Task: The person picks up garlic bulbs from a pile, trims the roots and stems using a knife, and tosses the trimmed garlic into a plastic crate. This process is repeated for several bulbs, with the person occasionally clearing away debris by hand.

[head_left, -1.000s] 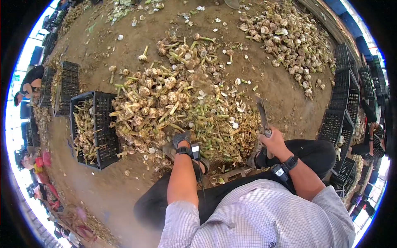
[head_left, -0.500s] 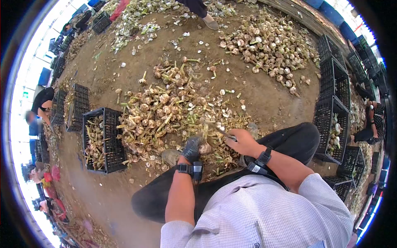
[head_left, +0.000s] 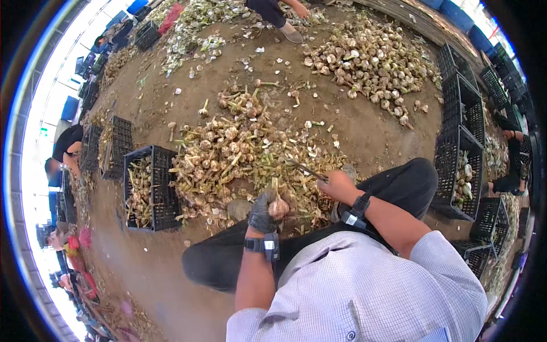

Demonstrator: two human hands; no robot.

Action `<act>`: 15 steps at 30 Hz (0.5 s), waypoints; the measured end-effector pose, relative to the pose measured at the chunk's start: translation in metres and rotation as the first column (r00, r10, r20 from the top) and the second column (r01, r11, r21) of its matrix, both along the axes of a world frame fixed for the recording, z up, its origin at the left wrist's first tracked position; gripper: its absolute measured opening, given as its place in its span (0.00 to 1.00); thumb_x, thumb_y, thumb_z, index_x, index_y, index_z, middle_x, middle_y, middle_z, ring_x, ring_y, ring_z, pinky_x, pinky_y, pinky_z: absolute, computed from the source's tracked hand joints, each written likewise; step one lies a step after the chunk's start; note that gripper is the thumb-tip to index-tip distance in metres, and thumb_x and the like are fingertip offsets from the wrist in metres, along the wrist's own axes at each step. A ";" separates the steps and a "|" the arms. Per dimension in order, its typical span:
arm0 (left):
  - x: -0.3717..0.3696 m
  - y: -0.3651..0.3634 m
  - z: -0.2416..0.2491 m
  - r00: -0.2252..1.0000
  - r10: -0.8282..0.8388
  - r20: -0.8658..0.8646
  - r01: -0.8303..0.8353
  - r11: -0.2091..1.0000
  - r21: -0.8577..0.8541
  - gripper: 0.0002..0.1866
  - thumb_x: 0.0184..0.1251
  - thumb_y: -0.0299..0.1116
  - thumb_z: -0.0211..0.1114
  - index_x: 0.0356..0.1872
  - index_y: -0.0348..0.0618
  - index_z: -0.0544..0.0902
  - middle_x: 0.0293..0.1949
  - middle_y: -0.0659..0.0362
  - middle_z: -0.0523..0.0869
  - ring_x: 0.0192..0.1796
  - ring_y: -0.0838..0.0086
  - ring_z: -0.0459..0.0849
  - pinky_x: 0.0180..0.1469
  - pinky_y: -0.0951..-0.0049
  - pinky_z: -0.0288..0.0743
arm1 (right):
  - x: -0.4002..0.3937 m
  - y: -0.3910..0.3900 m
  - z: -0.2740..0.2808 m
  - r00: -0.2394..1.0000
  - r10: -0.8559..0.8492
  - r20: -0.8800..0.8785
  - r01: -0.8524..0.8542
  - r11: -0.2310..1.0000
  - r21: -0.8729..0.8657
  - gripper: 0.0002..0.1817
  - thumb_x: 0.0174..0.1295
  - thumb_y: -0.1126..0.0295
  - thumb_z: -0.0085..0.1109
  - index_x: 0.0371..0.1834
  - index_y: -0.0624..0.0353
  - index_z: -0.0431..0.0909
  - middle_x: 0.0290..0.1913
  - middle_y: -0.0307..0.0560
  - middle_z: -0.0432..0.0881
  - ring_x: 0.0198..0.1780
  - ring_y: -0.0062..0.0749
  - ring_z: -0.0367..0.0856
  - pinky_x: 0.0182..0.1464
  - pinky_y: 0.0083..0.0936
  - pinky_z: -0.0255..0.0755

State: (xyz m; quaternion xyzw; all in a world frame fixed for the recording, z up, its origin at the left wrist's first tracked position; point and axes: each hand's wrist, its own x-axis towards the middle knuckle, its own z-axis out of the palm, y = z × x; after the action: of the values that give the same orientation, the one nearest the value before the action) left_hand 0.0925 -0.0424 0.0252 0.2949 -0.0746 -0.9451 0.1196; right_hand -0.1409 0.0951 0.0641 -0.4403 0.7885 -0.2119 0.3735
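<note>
My left hand, in a dark glove, is closed around a garlic bulb with a short stub of stem pointing up. In my bare right hand is a knife, its narrow blade pointing to the upper left, above and apart from the bulb. Just beyond both hands lies a heap of garlic with long stems still on many bulbs. Cut stems and dry leaves litter the ground under my right hand.
A black crate holding garlic stands left of the heap. A bigger garlic pile lies at the upper right. Black crates line the right side. Another person's leg and shoe show at the top; other people work at both sides.
The garlic bulb is turned more upright and its stem is shorter. The knife has moved up, away from the bulb. The head view has shifted slightly.
</note>
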 end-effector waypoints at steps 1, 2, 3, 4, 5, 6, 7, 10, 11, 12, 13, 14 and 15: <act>0.004 0.001 -0.014 0.983 0.023 0.180 -0.004 0.994 -0.105 0.18 0.60 0.43 0.69 0.44 0.40 0.82 0.38 0.49 0.84 0.42 0.59 0.83 0.41 0.61 0.79 | 0.001 -0.005 0.019 0.997 -0.035 0.067 0.039 0.997 -0.064 0.22 0.57 0.53 0.60 0.34 0.67 0.80 0.28 0.61 0.81 0.31 0.52 0.81 0.38 0.43 0.75; -0.005 0.005 -0.021 0.964 0.033 0.264 0.094 0.886 -0.454 0.17 0.60 0.43 0.68 0.43 0.41 0.82 0.38 0.49 0.84 0.42 0.57 0.83 0.42 0.60 0.78 | 0.002 -0.010 0.029 0.988 -0.069 0.138 0.086 0.989 -0.123 0.23 0.57 0.53 0.61 0.34 0.68 0.80 0.27 0.60 0.81 0.31 0.51 0.81 0.38 0.43 0.75; -0.013 0.013 -0.029 0.938 0.072 0.339 0.212 0.656 -0.724 0.17 0.61 0.43 0.67 0.43 0.41 0.82 0.38 0.49 0.84 0.42 0.56 0.83 0.42 0.59 0.78 | 0.003 -0.013 0.031 0.988 0.023 0.150 -0.004 0.992 -0.127 0.23 0.54 0.53 0.66 0.39 0.66 0.80 0.31 0.56 0.81 0.35 0.47 0.81 0.40 0.39 0.74; -0.022 0.015 0.005 0.842 0.059 0.537 0.516 0.208 -0.831 0.17 0.60 0.43 0.67 0.44 0.43 0.83 0.39 0.49 0.85 0.43 0.53 0.83 0.44 0.59 0.77 | 0.009 -0.013 0.034 0.985 0.085 0.152 -0.043 0.964 -0.263 0.23 0.53 0.54 0.67 0.40 0.65 0.80 0.34 0.55 0.81 0.37 0.47 0.80 0.41 0.38 0.74; -0.031 0.017 0.041 0.719 0.219 0.660 0.695 -0.268 -0.667 0.17 0.60 0.43 0.67 0.44 0.45 0.83 0.41 0.48 0.85 0.44 0.50 0.82 0.45 0.58 0.76 | 0.018 -0.011 0.036 0.978 0.148 0.145 -0.080 0.916 -0.394 0.23 0.52 0.54 0.68 0.41 0.63 0.80 0.37 0.54 0.81 0.39 0.46 0.80 0.42 0.37 0.73; -0.032 0.015 0.039 0.719 0.160 0.677 0.685 -0.327 -0.651 0.16 0.61 0.41 0.65 0.46 0.43 0.82 0.42 0.50 0.84 0.45 0.54 0.82 0.46 0.60 0.77 | 0.023 -0.011 0.040 0.969 0.211 0.128 -0.116 0.847 -0.518 0.24 0.51 0.55 0.70 0.42 0.62 0.79 0.40 0.53 0.80 0.41 0.45 0.79 0.43 0.36 0.73; -0.033 0.014 0.031 0.715 0.103 0.692 0.670 -0.384 -0.635 0.15 0.63 0.39 0.63 0.47 0.42 0.80 0.44 0.51 0.84 0.45 0.58 0.83 0.46 0.62 0.77 | 0.022 -0.012 0.047 0.958 0.259 0.119 -0.184 0.880 -0.438 0.26 0.47 0.58 0.75 0.44 0.62 0.77 0.41 0.49 0.77 0.45 0.39 0.77 0.49 0.32 0.71; -0.041 0.015 0.018 0.792 -0.039 0.610 0.610 -0.012 -0.793 0.18 0.65 0.38 0.63 0.53 0.41 0.77 0.46 0.53 0.83 0.49 0.65 0.82 0.48 0.67 0.76 | 0.017 -0.016 0.048 0.966 0.144 0.217 -0.064 0.938 -0.340 0.25 0.49 0.59 0.72 0.47 0.61 0.79 0.44 0.50 0.81 0.46 0.37 0.80 0.49 0.32 0.72; -0.037 0.019 0.019 0.779 0.037 0.626 0.624 -0.142 -0.768 0.18 0.66 0.39 0.62 0.53 0.41 0.76 0.46 0.55 0.83 0.49 0.67 0.81 0.48 0.68 0.76 | 0.017 -0.016 0.044 0.948 0.118 0.294 -0.017 0.945 -0.326 0.24 0.50 0.59 0.71 0.48 0.61 0.79 0.43 0.49 0.82 0.45 0.35 0.80 0.49 0.31 0.73; -0.039 0.023 0.036 0.767 0.114 0.631 0.636 -0.267 -0.724 0.19 0.66 0.39 0.62 0.53 0.41 0.76 0.46 0.57 0.83 0.49 0.68 0.81 0.47 0.68 0.76 | 0.016 -0.016 0.040 0.925 0.091 0.370 0.029 0.951 -0.307 0.24 0.51 0.60 0.71 0.49 0.62 0.79 0.43 0.48 0.83 0.45 0.32 0.80 0.49 0.30 0.73; -0.039 0.023 0.032 0.811 0.018 0.584 0.579 -0.163 -0.799 0.19 0.71 0.44 0.55 0.54 0.41 0.75 0.47 0.59 0.82 0.48 0.71 0.81 0.47 0.68 0.78 | 0.016 -0.015 0.036 0.895 0.063 0.443 0.074 0.956 -0.285 0.24 0.52 0.60 0.70 0.49 0.62 0.79 0.43 0.47 0.83 0.44 0.30 0.81 0.50 0.29 0.73; -0.037 0.023 0.014 0.842 -0.007 0.540 0.540 0.048 -0.840 0.22 0.67 0.45 0.59 0.56 0.42 0.75 0.49 0.56 0.81 0.49 0.66 0.81 0.47 0.65 0.78 | 0.013 -0.015 0.033 0.878 0.047 0.477 0.101 0.955 -0.278 0.24 0.52 0.60 0.70 0.50 0.62 0.79 0.42 0.45 0.84 0.43 0.28 0.80 0.49 0.28 0.73; -0.035 0.023 -0.012 0.871 -0.020 0.490 0.478 0.259 -0.839 0.25 0.64 0.45 0.63 0.57 0.43 0.74 0.50 0.52 0.81 0.49 0.61 0.81 0.48 0.63 0.77 | 0.011 -0.016 0.034 0.859 0.030 0.511 0.127 0.954 -0.270 0.24 0.53 0.60 0.70 0.50 0.61 0.79 0.42 0.44 0.84 0.43 0.26 0.80 0.49 0.27 0.73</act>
State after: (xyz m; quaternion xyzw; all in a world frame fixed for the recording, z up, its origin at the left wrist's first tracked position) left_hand 0.0577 -0.0190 0.0132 0.3291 -0.6832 -0.6446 0.0974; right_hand -0.1301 0.0792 0.0980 -0.3989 0.6320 -0.4452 0.4931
